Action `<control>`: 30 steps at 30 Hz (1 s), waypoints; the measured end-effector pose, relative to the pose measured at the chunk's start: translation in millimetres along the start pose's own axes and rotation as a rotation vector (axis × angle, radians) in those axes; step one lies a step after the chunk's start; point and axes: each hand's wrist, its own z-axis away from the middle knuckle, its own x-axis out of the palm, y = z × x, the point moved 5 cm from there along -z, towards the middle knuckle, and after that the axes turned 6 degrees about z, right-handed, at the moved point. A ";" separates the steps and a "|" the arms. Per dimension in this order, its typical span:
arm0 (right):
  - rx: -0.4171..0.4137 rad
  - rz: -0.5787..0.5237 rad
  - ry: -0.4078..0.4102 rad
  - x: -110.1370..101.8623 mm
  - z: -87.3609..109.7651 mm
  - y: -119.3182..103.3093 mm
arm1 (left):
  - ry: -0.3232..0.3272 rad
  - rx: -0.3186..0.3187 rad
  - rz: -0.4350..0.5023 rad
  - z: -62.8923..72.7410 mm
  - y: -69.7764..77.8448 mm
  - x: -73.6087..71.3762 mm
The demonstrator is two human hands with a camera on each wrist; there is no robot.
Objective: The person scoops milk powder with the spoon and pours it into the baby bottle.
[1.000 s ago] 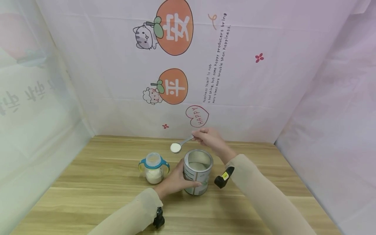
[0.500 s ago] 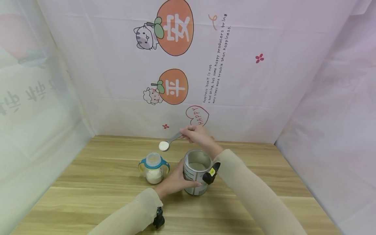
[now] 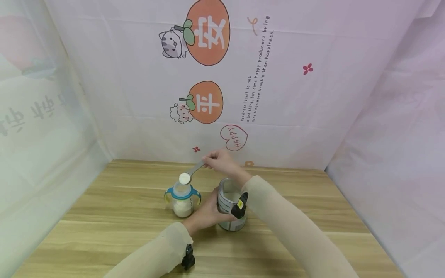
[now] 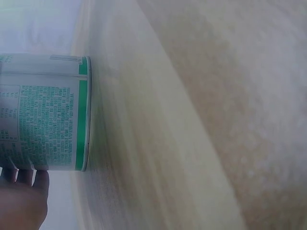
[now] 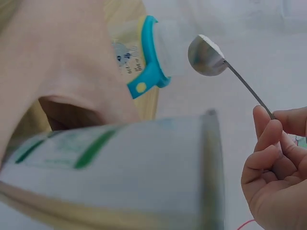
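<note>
My right hand [image 3: 222,161] pinches the handle of a metal measuring spoon [image 5: 206,56] heaped with white powder. In the head view the spoon's bowl overlaps the mouth of the baby bottle [image 3: 182,206], and the right wrist view has it just off that mouth. The bottle stands upright, uncapped, with a blue two-handled collar and pale contents. With thumb and fingers spread round its side, my left hand [image 3: 206,214] holds an open powder tin [image 3: 226,206] upright on the table. Pale powder shows inside the tin, partly covered by my right wrist and its camera.
The wood-grain table [image 3: 114,231] ends at a printed white cloth backdrop [image 3: 278,96], with cloth on both sides too. A black camera [image 3: 188,258] sits on my left wrist, another [image 3: 240,206] on my right, in front of the tin.
My right hand has carried the filled spoon leftward from behind the tin to the bottle's mouth, dipping slightly at the end. My left hand, the tin and the bottle have stayed put.
</note>
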 end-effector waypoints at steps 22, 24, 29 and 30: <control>-0.379 0.320 0.070 30.5 17.2 -26.7 | -0.006 -0.024 0.003 2.9 -1.6 -0.2; -0.481 0.395 0.084 34.5 23.2 -32.9 | -0.012 -0.013 -0.004 3.5 -1.2 -0.1; -0.721 0.526 0.115 43.7 37.9 -47.5 | -0.036 0.009 0.022 4.5 -0.5 0.3; -0.744 0.538 0.119 44.7 39.7 -49.0 | -0.036 0.004 0.017 4.6 -0.8 0.2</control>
